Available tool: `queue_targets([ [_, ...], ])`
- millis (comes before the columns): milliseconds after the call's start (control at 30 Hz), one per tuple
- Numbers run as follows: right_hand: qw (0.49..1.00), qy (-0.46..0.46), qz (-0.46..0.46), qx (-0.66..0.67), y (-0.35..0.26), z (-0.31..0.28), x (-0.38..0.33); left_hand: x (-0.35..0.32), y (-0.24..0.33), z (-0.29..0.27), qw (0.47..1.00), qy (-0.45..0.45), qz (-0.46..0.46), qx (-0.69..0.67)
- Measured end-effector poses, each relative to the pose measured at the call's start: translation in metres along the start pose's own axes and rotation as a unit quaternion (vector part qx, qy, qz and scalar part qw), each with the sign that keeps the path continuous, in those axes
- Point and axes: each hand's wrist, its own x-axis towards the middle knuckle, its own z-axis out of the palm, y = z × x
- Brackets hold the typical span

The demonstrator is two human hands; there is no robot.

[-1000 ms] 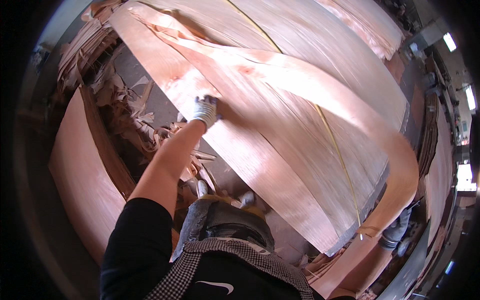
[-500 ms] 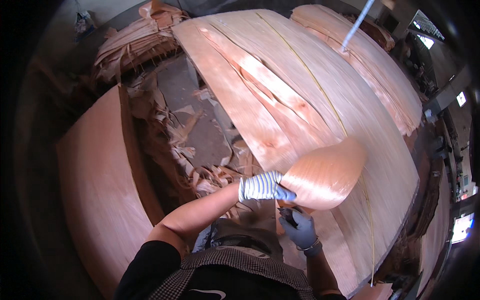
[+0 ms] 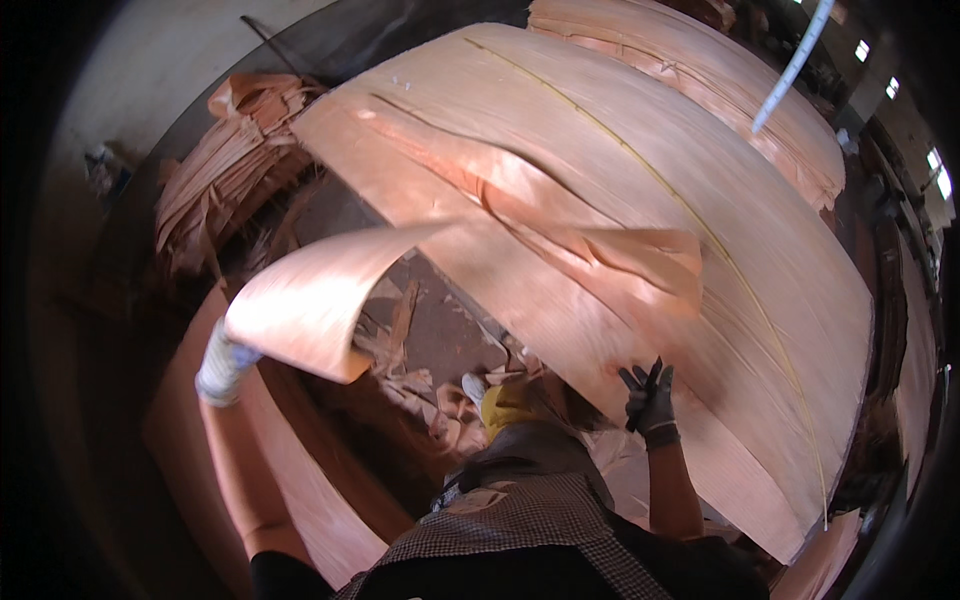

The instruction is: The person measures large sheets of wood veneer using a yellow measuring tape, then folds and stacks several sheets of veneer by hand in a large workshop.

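Observation:
My left hand, in a striped white glove, grips the end of a long thin strip of reddish wood veneer. The strip bends in an arc from that hand up and to the right, over the big stack of veneer sheets. My right hand, in a dark glove, hovers with spread fingers just above the near part of the stack and holds nothing. A yellow line runs across the top sheet of the stack.
A second veneer pile lies low on the left under my left arm. Torn veneer scraps litter the floor between the piles. Crumpled strips are heaped at the far left. Another stack stands at the back.
My left hand has swung the strip's end from the middle out to the left. My right hand has let go and now hovers open over the stack.

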Motion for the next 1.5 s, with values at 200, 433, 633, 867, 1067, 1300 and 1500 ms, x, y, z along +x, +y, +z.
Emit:
queue_targets([
  [200, 0.978, -0.016, -0.156, 0.14, -0.048, 0.145, 0.132, -0.003, -0.116, -0.226, 0.883, -0.048, -0.174, 0.434],
  [433, 0.941, -0.307, -0.137, 0.03, -0.075, 0.337, 0.216, -0.117, -0.301, -0.384, 0.668, -0.276, -0.289, 0.627],
  [633, 0.956, -0.196, -0.194, -0.103, -0.017, 0.537, 0.254, -0.075, -0.364, -0.435, 0.663, -0.404, -0.429, 0.463],
  [867, 0.913, -0.117, -0.242, -0.307, 0.068, 0.749, 0.275, 0.281, -0.393, -0.462, 0.95, -0.125, -0.156, 0.239],
  [1067, 0.884, -0.167, -0.156, -0.408, 0.135, 0.882, 0.321, 0.557, -0.307, -0.314, 0.949, -0.267, 0.078, -0.149],
  [1300, 0.863, -0.15, -0.111, -0.47, 0.151, 0.955, 0.426, 0.609, -0.299, -0.309, 0.682, -0.657, -0.076, -0.313],
  [1500, 0.852, -0.142, -0.032, -0.503, 0.171, 1.043, 0.543, 0.7, -0.337, -0.389, 0.538, -0.673, -0.43, -0.269],
])
